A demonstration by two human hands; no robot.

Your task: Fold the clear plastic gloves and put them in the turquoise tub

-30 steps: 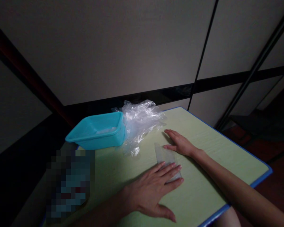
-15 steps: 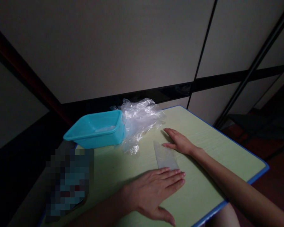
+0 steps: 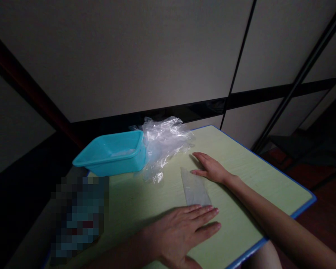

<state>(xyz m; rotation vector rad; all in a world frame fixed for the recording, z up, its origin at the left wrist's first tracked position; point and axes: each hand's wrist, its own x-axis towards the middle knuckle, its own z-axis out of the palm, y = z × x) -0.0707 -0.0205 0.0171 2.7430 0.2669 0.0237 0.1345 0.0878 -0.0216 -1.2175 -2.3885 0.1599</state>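
A flat, folded piece of clear plastic (image 3: 195,188) lies on the pale green table (image 3: 252,179). Across its near end rests my left hand (image 3: 186,233), palm down with the fingers stretched out. My right hand (image 3: 211,167) is at the far right corner of the plastic, its thumb touching or just over the edge and its fingers extended flat. Neither hand grips anything. Part of the plastic's near end is hidden under my left fingers.
A turquoise plastic basket (image 3: 116,157) stands at the table's back left, with something pale inside. Crumpled clear plastic bags (image 3: 166,144) lie against its right side. A blurred-out package (image 3: 82,220) is at the left edge. Cabinet doors (image 3: 156,59) rise behind the table.
My left hand has shifted slightly toward me, uncovering a little more of the plastic's near end. My right hand has stayed in about the same spot.
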